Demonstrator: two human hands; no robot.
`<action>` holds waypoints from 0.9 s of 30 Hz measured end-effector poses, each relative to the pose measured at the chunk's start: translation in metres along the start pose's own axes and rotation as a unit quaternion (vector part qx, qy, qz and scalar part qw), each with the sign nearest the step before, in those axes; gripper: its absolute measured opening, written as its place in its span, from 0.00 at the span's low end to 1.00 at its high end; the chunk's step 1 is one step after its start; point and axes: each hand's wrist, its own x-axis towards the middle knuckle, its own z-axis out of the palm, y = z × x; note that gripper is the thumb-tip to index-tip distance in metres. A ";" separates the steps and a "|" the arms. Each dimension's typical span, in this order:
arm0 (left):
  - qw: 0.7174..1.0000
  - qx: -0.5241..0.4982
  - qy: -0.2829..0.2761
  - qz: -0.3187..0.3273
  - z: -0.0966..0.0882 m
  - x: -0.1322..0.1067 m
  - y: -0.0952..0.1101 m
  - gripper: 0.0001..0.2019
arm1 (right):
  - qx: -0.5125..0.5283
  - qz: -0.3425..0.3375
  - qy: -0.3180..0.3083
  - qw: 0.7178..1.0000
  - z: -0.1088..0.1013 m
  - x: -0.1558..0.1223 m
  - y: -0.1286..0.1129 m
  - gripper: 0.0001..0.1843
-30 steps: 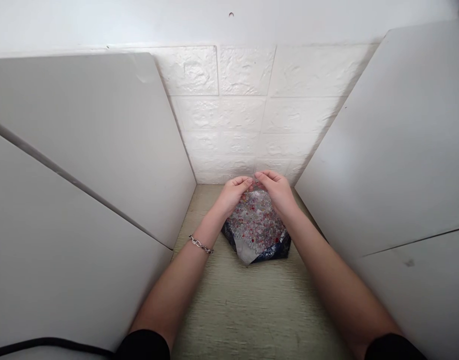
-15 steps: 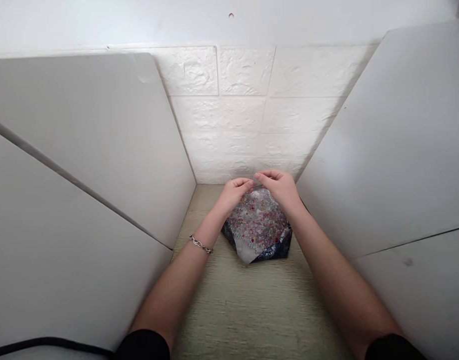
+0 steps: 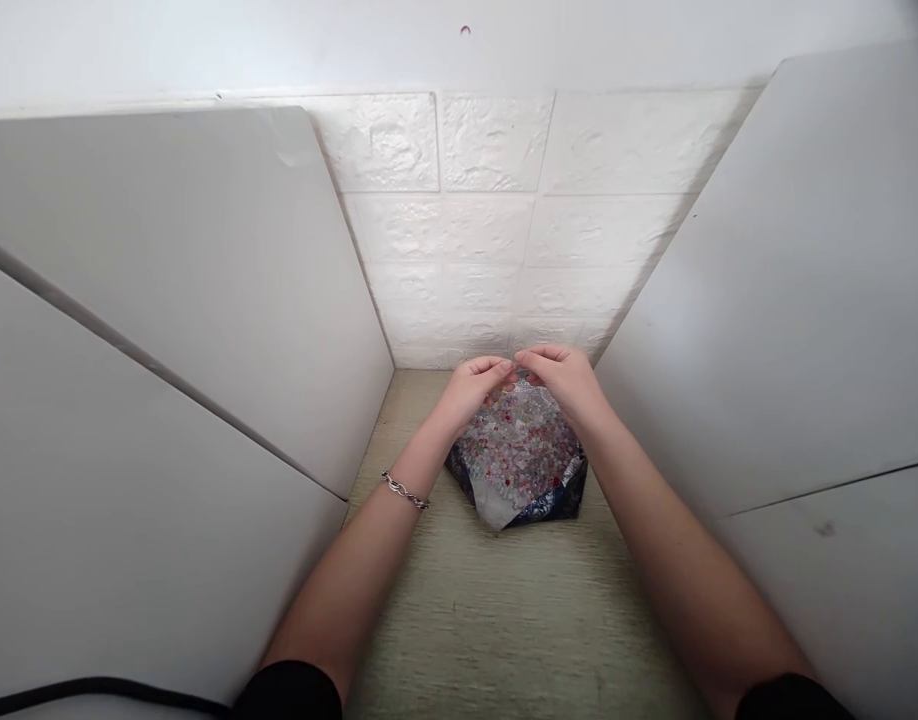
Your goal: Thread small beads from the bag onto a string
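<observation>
Bead bag (image 3: 515, 455): clear film pouch, full of small red/white/clear beads; sits on a dk-blue patterned wrap (image 3: 560, 495), at the far end of the surface (image 3: 504, 620), close to the back wall (image 3: 489, 240); a pale flap of film pokes out at its near edge

L hand (image 3: 474, 388) + R hand (image 3: 571, 382) both at the bag's far top edge; fingers (image 3: 504, 368) curled, tips of the two hands touching each other, pinching the top film betw. thumb and forefinger; film is clear, so the exact grip is hard to see, but both hands read as clenched on it, not released

Change vs 1 s ago: hands then sat slightly apart w/ a raised bit of film showing betw. them; 0.5 s ago closer; now tips meet and that raised bit is covered; R hand has slid a little to the right; bag body, wrap and flap approx. unmoved

Judgement: the work is confined to the bag's top edge; bead mass is not being lifted or shifted, wt stays on the surface

Surroundings: chain bracelet (image 3: 405, 490) on L wrist; white panels L (image 3: 166, 300) and R (image 3: 789, 280) box in the surface; black cable (image 3: 91, 685) at lower-left corner
</observation>
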 end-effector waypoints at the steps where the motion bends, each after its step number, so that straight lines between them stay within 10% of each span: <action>1: 1.000 -0.007 -0.004 -0.003 0.000 0.000 0.000 0.14 | -0.001 0.003 -0.003 1.000 0.000 0.000 0.000 0.10; 27: 0.999 0.029 -0.025 0.006 -0.001 0.001 -0.001 0.14 | 0.047 -0.016 -0.078 0.996 -0.001 -0.001 0.001 0.08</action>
